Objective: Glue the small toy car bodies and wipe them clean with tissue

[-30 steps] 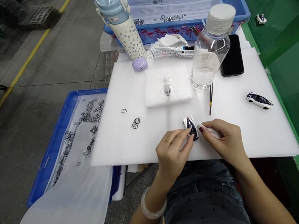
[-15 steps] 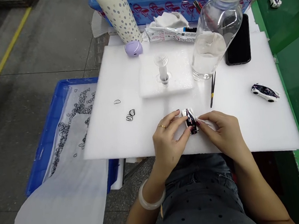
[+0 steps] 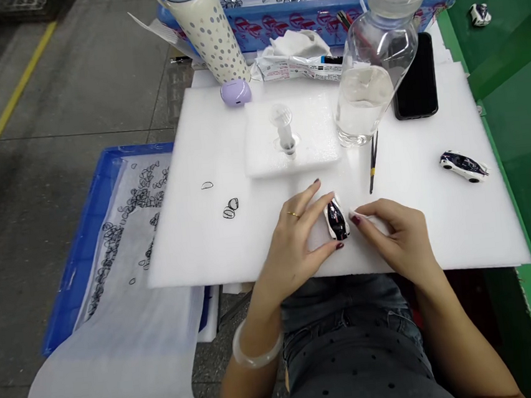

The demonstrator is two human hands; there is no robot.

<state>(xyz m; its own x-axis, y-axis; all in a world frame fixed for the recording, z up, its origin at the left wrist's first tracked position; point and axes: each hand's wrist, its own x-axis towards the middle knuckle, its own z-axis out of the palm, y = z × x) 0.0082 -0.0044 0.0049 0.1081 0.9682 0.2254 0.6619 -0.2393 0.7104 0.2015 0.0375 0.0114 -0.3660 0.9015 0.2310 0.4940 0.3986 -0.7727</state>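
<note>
The left hand [image 3: 297,239] has a loose, half-open grip, thumb and fingers flanking the toy car [image 3: 336,219] on the desk's white foam sheet [image 3: 436,220]. The right hand [image 3: 398,236] pinches a white cloth [image 3: 366,220] beside it. The blue bin [image 3: 105,195] holds small black rings [image 3: 147,191].

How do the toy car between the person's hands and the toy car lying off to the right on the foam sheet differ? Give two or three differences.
The near toy car points lengthwise away from the person; the far toy car lies crosswise. The near one sits between the left hand and right hand; the far one lies alone. The near one shows its roof, the far one its side. Both are white with dark markings, on the foam sheet.
</note>
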